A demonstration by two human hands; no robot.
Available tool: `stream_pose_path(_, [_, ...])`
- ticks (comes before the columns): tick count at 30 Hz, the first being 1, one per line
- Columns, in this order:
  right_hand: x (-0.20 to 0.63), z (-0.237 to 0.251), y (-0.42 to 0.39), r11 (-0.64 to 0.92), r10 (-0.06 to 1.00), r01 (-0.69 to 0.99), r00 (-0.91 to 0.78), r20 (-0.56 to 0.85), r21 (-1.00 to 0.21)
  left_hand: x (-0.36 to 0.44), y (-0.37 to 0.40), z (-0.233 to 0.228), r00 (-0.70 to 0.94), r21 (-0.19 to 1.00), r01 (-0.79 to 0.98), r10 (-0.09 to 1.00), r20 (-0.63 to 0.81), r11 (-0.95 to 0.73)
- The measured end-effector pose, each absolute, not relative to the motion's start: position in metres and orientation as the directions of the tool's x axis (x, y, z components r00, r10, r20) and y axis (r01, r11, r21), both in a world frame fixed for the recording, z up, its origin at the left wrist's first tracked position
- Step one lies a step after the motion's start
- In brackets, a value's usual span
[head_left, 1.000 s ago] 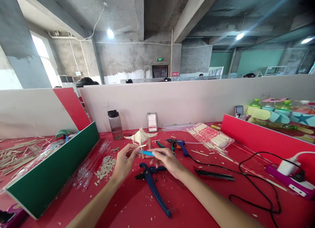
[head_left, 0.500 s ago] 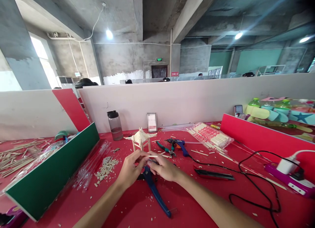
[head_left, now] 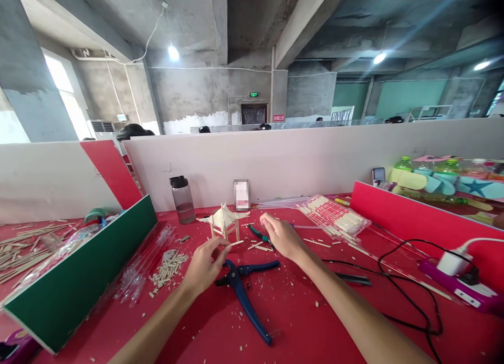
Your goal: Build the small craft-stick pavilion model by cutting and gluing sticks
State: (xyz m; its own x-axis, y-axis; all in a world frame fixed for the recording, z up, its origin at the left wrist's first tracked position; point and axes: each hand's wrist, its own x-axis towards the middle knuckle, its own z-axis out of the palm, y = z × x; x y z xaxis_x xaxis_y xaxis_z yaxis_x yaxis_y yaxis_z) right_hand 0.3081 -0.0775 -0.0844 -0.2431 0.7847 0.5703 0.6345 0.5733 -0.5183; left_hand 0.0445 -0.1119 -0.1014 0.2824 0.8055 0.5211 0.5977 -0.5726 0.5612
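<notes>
My left hand pinches a short wooden stick between thumb and fingertips, just in front of a small pavilion model made of sticks. Below that hand, a blue-handled cutter lies on the table with its handles spread. My right hand is over the green-handled pliers, at the spot of the blue glue gun, which it mostly covers. The fingers of this hand are bent and partly hidden, so I cannot tell whether they grip the gun.
Cut stick pieces and clear plastic sleeves lie left, beside a green divider. A water bottle stands behind. To the right are bundled sticks, a utility knife, a black cable and a power strip.
My hands have parted. The right hand moved forward and right from the cutter to the glue gun's place. The left stays near the model with the stick; the cutter now shows both handles.
</notes>
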Motion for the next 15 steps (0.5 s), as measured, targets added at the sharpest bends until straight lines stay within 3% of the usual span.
stream_pose_path(6, [0.316, -0.085, -0.073, 0.561, 0.782, 0.6, -0.156, 0.604, -0.571, 0.044, -0.112, -0.101, 0.322, 0.519, 0.626, 0.799, 0.508, -0.583])
stream_pose_path(11, [0.303, -0.104, -0.075, 0.636, 0.761, 0.596, -0.382, 0.524, -0.489, 0.04, -0.108, -0.105, 0.374, 0.441, 0.653, 0.768, 0.52, -0.616])
stream_pose_path(15, [0.291, -0.116, -0.078, 0.66, 0.75, 0.578, -0.47, 0.466, -0.479, 0.038, -0.107, -0.106, 0.419, 0.401, 0.666, 0.76, 0.497, -0.629])
